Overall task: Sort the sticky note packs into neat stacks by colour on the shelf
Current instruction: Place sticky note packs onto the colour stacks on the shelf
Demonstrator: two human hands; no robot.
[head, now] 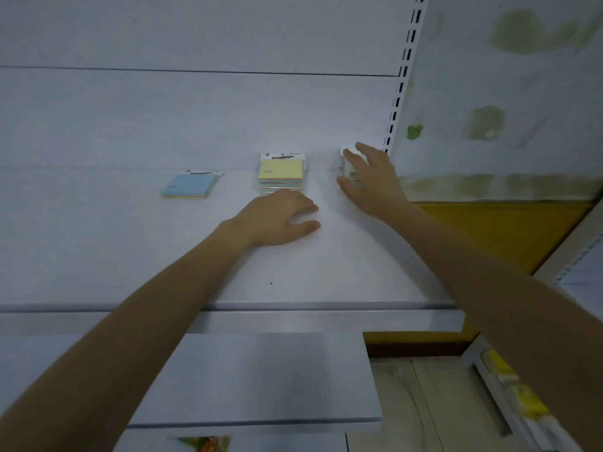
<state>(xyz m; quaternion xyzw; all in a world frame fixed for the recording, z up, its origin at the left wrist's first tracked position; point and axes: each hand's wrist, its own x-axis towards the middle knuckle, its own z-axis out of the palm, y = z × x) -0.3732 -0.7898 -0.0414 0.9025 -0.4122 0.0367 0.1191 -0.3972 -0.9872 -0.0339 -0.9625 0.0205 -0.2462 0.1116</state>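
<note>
1. Both forearms reach up over the shelf (pixel 130 249). The left hand (pixel 277 216) rests on it just in front of the yellow-topped stack (pixel 282 172), fingers loosely curled and holding nothing. Contact with the stack cannot be confirmed.
2. Right of the stack, the right hand (pixel 372 177) grips a pale pack (pixel 350 169), thumb on its near side and fingers over its top.
3. Well left of the stack, a blue pack (pixel 191 185) lies flat, alone.
4. Handling, as judged: the packs are light, block-stiff and probably slippery in their wrap. Grip opposite side edges, not the thin header card.
5. Clearance: open shelf lies left of and in front of the stack. To its right, the perforated upright (pixel 401 83) confines movement. The front lip (pixel 293 306) is the drop edge.
</note>
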